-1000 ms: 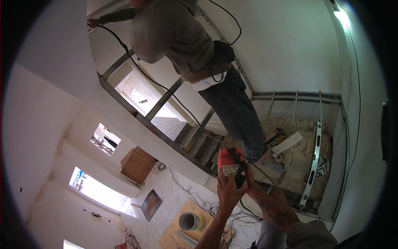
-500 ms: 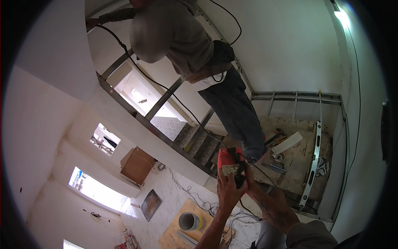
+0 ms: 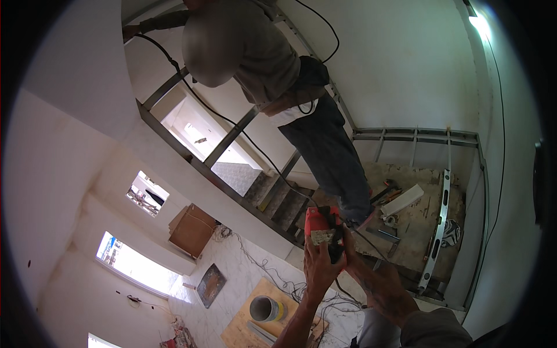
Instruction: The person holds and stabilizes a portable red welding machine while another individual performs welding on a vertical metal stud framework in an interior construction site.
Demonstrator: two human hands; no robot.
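Observation:
A red and black boxy device with cables [image 3: 316, 220] is held up in front of me between both hands; its exact kind does not show. My left hand [image 3: 319, 269] is closed on its near left side, fingers over a worn pale label. From the right, my right hand [image 3: 355, 264] wraps the device's dark side, with some fingers hidden behind it. A black cable [image 3: 261, 152] runs from the device up to the far left, to a co-worker's outstretched hand [image 3: 131, 31].
The co-worker [image 3: 313, 116] stands bent over on a raised platform inside a metal frame [image 3: 415, 134]. A spirit level [image 3: 438, 232], a white offcut [image 3: 402, 201] and tools lie there. Below left are stairs [image 3: 284, 207], a bucket [image 3: 267, 309] on a board, and tangled cords [image 3: 272, 272].
The view has shifted very slightly. Both hands keep their hold on the device, and the co-worker stays in nearly the same pose.

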